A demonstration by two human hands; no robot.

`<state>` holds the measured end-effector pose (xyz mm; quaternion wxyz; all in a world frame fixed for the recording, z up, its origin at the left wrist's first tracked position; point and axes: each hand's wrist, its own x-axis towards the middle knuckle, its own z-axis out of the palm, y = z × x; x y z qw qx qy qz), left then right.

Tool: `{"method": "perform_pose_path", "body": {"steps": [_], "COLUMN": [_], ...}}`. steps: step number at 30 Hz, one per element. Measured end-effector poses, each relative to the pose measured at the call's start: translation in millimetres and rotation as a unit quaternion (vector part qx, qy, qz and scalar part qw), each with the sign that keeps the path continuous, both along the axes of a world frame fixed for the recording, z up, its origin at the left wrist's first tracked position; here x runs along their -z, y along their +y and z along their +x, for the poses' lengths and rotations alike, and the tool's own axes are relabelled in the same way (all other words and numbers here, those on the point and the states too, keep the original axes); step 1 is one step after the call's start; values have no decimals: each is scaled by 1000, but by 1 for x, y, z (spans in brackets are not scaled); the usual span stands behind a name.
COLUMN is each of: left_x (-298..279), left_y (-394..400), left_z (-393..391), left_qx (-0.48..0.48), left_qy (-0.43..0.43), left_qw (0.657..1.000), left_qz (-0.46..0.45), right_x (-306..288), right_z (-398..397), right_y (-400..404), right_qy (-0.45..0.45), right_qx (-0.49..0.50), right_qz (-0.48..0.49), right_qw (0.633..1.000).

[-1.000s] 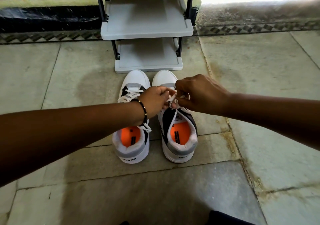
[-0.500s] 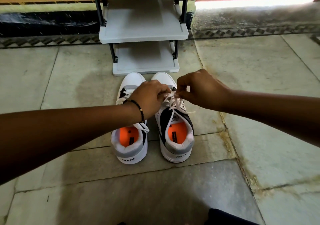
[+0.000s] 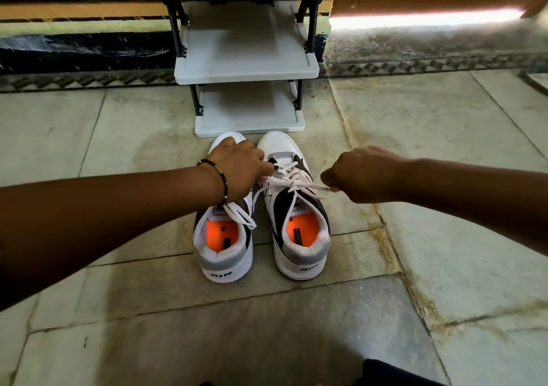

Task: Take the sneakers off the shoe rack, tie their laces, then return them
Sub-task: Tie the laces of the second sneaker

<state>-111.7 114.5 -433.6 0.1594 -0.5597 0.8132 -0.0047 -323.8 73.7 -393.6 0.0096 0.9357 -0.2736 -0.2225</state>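
Two white, grey and black sneakers with orange insoles stand side by side on the floor, toes toward the rack: the left sneaker (image 3: pixel 225 255) and the right sneaker (image 3: pixel 299 237). My left hand (image 3: pixel 237 172) lies over the left sneaker's front and pinches a white lace end of the right sneaker. My right hand (image 3: pixel 358 175) is out to the right, gripping the other lace end, and the lace (image 3: pixel 299 184) is stretched taut across the right shoe's tongue. The left sneaker's laces hang loose by its collar. The grey shoe rack (image 3: pixel 246 68) stands just beyond the toes, its shelves bare.
Stone floor tiles (image 3: pixel 444 136) stretch all around. A patterned border strip (image 3: pixel 89 78) and a dark wall base run behind the rack. A band of bright light (image 3: pixel 415 20) shows at the back right. Dark clothing (image 3: pixel 394 373) appears at the bottom edge.
My hands have drawn apart: the right hand pulled its lace end out to the right, the left stayed over the left shoe, and the lace is now taut. The view tilted up slightly.
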Motion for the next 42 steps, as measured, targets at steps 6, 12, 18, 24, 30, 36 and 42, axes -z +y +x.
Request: {"method": "perform_pose_path", "body": {"steps": [6, 12, 18, 24, 30, 36, 42], "left_x": [5, 5, 14, 21, 12, 1, 14], "left_y": [3, 0, -9, -15, -13, 10, 71], "left_z": [1, -9, -22, -22, -10, 29, 44], "left_qx": [-17, 2, 15, 15, 20, -157, -358], "left_qy": [-5, -29, -55, -63, -43, 214, 350], "left_qw": [999, 1000, 998, 998, 999, 964, 864], "left_qz": [31, 3, -7, -20, -17, -21, 49], "right_x": [4, -3, -15, -11, 8, 24, 41], "right_z": [-1, 6, 19, 18, 0, -17, -8], "right_y": [12, 20, 25, 27, 34, 21, 33], "right_qy": [41, 112, 131, 112, 81, -31, -84], "right_qx": [-15, 7, -45, -46, 0, 226, 326], "right_qz": [8, 97, 141, 171, 118, 185, 272], "right_qw": [999, 989, 980, 978, 990, 956, 901]}}
